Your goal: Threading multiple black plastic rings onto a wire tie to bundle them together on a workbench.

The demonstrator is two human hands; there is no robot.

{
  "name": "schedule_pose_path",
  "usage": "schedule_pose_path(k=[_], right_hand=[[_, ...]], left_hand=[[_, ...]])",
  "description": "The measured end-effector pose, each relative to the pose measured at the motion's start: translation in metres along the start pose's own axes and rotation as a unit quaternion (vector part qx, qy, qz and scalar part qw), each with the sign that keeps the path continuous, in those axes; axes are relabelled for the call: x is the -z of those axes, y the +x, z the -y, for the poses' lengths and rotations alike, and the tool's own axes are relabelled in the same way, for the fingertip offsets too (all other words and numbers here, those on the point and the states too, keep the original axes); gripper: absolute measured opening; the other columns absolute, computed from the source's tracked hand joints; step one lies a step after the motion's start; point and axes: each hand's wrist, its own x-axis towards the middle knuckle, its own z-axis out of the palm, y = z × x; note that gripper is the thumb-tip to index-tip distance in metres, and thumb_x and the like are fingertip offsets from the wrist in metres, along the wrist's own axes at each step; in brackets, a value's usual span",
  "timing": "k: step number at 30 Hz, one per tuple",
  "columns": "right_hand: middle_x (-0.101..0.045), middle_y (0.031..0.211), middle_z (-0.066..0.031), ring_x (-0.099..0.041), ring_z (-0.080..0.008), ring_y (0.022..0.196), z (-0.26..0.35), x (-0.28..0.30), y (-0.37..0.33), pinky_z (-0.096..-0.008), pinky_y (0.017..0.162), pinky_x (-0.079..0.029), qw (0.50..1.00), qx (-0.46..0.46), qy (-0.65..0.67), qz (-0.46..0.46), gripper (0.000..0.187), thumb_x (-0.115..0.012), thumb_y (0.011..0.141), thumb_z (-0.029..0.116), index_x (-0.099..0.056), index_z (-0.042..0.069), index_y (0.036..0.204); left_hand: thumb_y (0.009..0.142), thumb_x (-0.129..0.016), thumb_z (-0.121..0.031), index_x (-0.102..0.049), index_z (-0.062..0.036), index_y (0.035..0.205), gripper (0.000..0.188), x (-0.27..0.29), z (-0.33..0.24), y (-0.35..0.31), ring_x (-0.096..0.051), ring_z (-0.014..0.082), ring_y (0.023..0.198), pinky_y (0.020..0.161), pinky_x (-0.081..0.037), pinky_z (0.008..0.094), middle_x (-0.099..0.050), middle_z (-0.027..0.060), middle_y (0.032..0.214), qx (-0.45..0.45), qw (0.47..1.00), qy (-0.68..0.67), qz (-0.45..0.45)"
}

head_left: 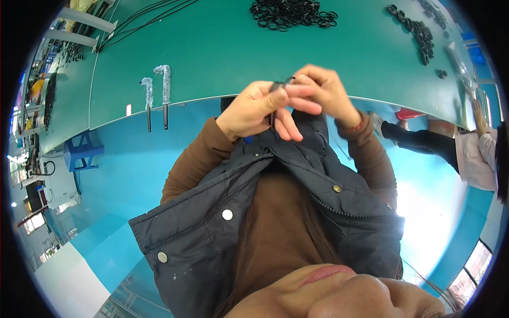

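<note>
Both my hands meet just over the near edge of the green table. My left hand (257,108) is closed around a dark rod-like piece (277,86), its thumb pressed on it near the top; most of the piece is hidden by the fingers. From the right, my right hand (326,93) pinches a small black ring (290,80) close to the top of that piece. Whether the ring touches the piece I cannot tell. To the left, two dark rods, a shorter one (149,114) and a longer one (166,114), have clear plastic wrap on their far parts and jut past the table edge.
A pile of black rings (291,13) lies at the far side of the green table (212,53). More black rings (421,37) lie at the far right. Black cables (143,18) run at the far left. A blue stool (82,151) stands left; another person (472,153) is at right.
</note>
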Motion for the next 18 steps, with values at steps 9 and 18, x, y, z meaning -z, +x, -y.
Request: schedule_pose_path(k=[9, 18], right_hand=[[-0.060, 0.073, -0.0180, -0.059, -0.0374, 0.063, 0.037, -0.018, -0.057, -0.0427, 0.056, -0.046, 0.953, 0.038, -0.234, 0.186, 0.014, -0.060, 0.086, 0.013, -0.054, 0.003, 0.093], [-0.061, 0.074, -0.0016, -0.053, -0.0073, 0.069, -0.011, 0.005, -0.010, -0.0243, 0.062, -0.045, 0.999, -0.025, -0.033, 0.016, 0.020, -0.054, 0.092, 0.017, -0.064, 0.000, 0.087]], left_hand=[[0.099, -0.042, -0.026, -0.038, 0.0068, 0.133, 0.048, 0.029, 0.003, 0.013, -0.048, 0.0318, 0.122, 0.095, -0.048, 0.0428, -0.045, 0.0208, 0.134, -0.193, 0.930, 0.198, -0.240], [0.099, -0.042, -0.031, -0.045, 0.0063, 0.128, 0.048, 0.003, 0.017, 0.004, -0.068, 0.0258, 0.071, 0.059, -0.057, 0.0258, -0.059, 0.0272, 0.112, -0.024, 0.998, 0.004, -0.049]])
